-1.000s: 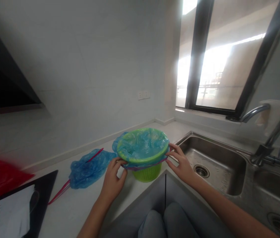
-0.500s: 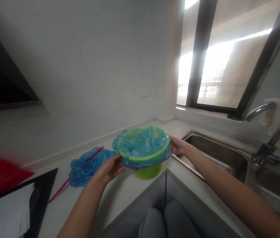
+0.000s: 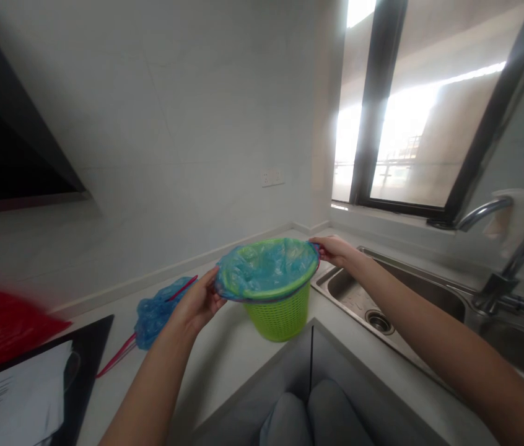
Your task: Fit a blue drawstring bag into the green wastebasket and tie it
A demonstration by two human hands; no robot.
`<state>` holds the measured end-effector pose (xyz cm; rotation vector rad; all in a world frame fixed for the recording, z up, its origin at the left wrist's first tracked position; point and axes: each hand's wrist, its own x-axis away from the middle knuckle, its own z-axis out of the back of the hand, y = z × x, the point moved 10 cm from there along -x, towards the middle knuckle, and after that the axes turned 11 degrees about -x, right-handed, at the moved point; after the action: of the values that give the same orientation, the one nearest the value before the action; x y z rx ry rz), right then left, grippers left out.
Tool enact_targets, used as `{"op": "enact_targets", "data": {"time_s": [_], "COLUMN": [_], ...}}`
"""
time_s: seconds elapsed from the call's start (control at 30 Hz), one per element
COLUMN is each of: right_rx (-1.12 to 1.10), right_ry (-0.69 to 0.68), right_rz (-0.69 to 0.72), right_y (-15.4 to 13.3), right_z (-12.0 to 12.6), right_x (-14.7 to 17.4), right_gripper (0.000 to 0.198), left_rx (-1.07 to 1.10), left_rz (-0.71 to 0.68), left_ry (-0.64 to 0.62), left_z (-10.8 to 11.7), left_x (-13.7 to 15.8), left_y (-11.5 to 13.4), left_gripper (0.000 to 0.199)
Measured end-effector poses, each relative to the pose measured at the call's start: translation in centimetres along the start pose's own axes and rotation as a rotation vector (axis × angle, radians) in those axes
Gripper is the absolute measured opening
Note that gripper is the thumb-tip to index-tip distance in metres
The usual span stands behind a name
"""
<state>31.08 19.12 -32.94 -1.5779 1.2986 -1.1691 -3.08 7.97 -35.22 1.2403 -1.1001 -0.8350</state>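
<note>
I am holding a green basket [image 3: 280, 310] lined with a blue bag [image 3: 264, 267] on the white tabletop [image 3: 225, 365], at the corner just left of the steel sink [image 3: 383, 297]. My left hand [image 3: 194, 303] is closing its grip on the bag's folded-over edge at the near left of the rim, thumb on top and fingers under. My right hand [image 3: 334, 249] is pinching the same edge at the far right, where a thin red drawstring is showing along the hem.

I am judging the basket to be light and fairly stiff, a perforated plastic shell that will flex a little if squeezed. The bag is thin, soft and slippery; it will stretch or tear if I am pulling hard at one spot, so the doubled hem with the drawstring is the better place to take hold, on opposite sides as now. The basket itself would be best taken under its rim.

A second crumpled blue bag [image 3: 155, 310] with red strings is lying on the tabletop beyond my left hand.
</note>
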Motion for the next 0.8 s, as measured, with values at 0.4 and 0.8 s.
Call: {"op": "enact_targets", "data": {"time_s": [0.4,0.8], "right_rx": [0.579,0.290], "right_ry": [0.021,0.042], "right_rz": [0.163,0.275], "right_y": [-3.9,-2.3], "right_z": [-2.9,-2.3], "right_x": [-0.1,-1.6], "right_gripper": [0.031,0.027], "left_rx": [-0.570,-0.617], "left_rz": [-0.319,-0.173], "left_ry": [0.153,0.067], "left_z": [0.3,2.3], "left_x": [0.6,-0.6], "left_y": [4.7,3.9], "left_gripper": [0.022,0.029]}}
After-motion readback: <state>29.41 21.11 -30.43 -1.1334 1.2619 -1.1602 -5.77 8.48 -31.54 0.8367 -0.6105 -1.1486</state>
